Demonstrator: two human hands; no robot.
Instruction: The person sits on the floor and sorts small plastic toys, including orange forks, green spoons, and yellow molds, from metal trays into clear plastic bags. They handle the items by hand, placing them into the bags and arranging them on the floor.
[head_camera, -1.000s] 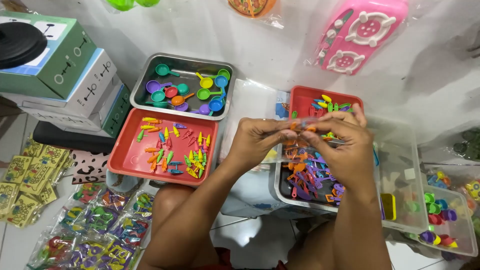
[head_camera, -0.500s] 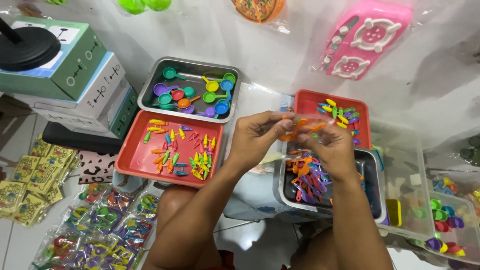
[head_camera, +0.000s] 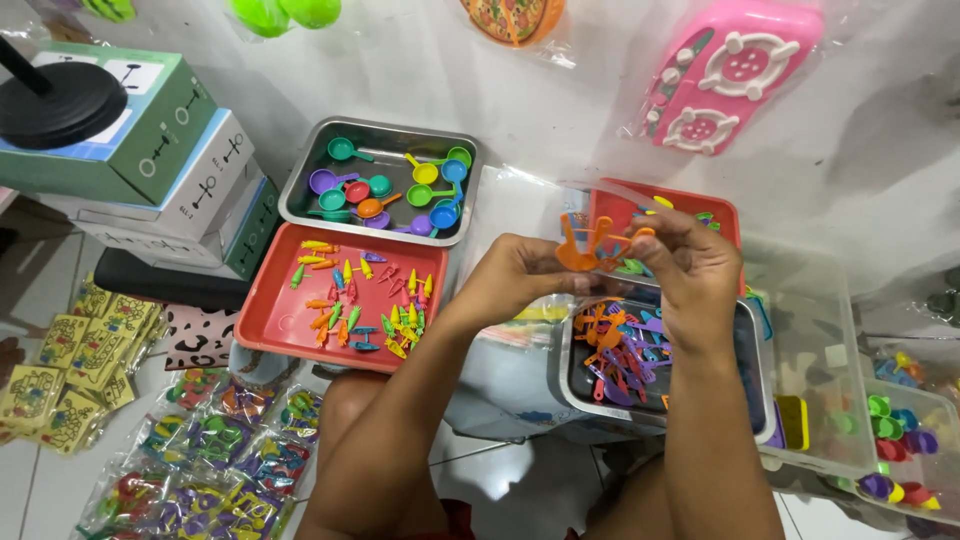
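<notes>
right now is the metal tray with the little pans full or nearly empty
Neither: the metal tray is partly filled. A loose single layer of small coloured pans covers part of it, with bare grey bottom showing between them.

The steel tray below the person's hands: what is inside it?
Inside the steel tray lies a heap of small plastic pieces, orange, purple, pink and blue. The right hand and forearm cover part of it.

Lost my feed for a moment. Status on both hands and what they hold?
Left hand and right hand raised together, pinching orange toy pieces with a clear bag. Metal tray of mixed pieces directly below. Nothing in the way.
</notes>
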